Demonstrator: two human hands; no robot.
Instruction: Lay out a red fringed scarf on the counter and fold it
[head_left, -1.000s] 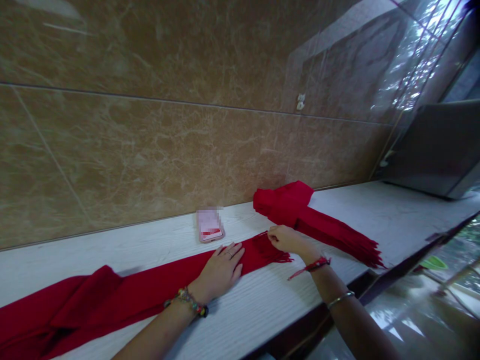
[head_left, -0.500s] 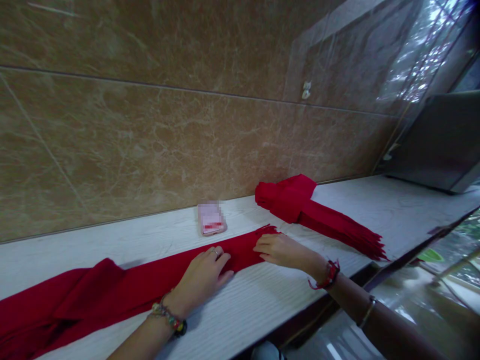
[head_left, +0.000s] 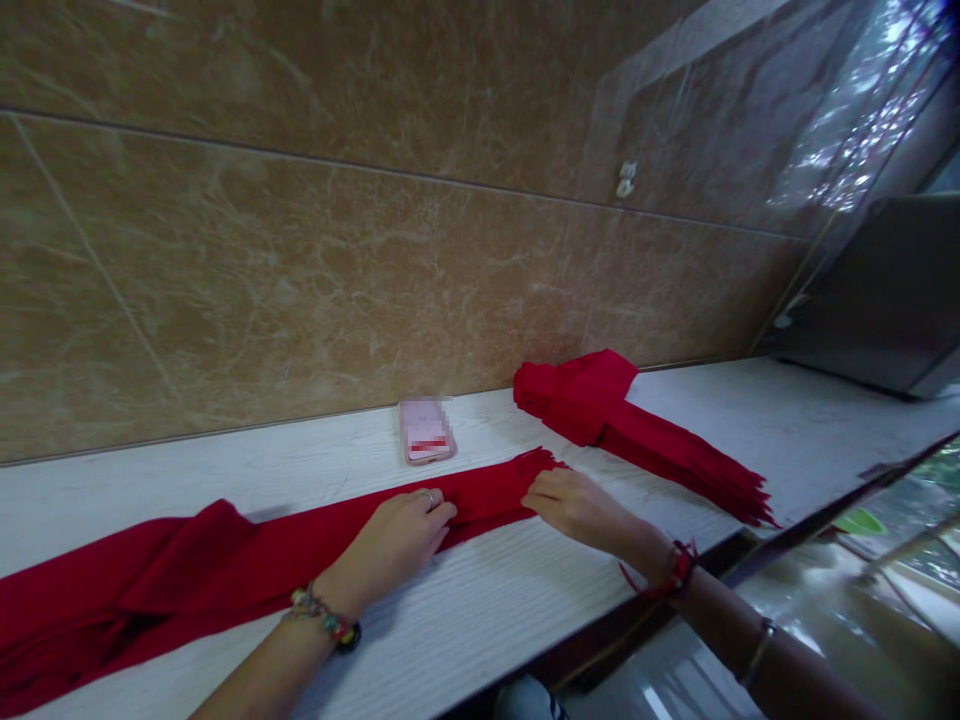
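Head view: white wood-grain tabletop [head_left: 487,585] slants from eight to three o'clock below a brown marbled wall [head_left: 337,270]; grey box [head_left: 862,300] at three, phone [head_left: 427,430] at seven, folded red cloth [head_left: 592,400] at four. Long red scarf [head_left: 300,545] reaches from eight to five; my left hand [head_left: 397,540] rests on it, grip unclear; my right hand [head_left: 574,505] pinches its edge near the fringe.
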